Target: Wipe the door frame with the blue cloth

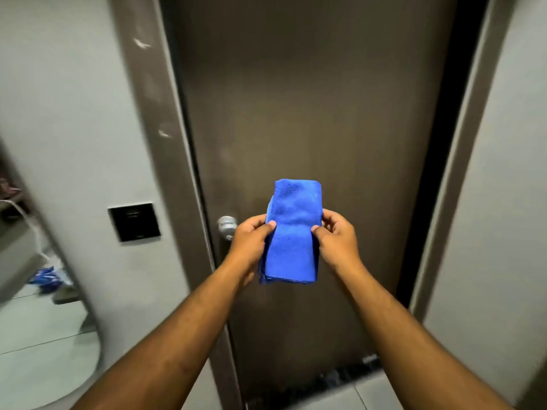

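Note:
A folded blue cloth (291, 232) hangs upright in front of a closed dark brown door (310, 99). My left hand (251, 241) pinches its left edge and my right hand (337, 236) pinches its right edge, thumbs on the front. The brown door frame (154, 113) runs down the left side of the door, with pale smudges on it. The right side of the frame (470, 143) is also in view. Both hands are held away from the frame.
A round silver door knob (226, 225) sits just left of my left hand. A black switch panel (134, 221) is on the grey wall left of the frame. A mirror (35, 291) stands at the far left. Pale floor tiles (370, 395) lie below the door.

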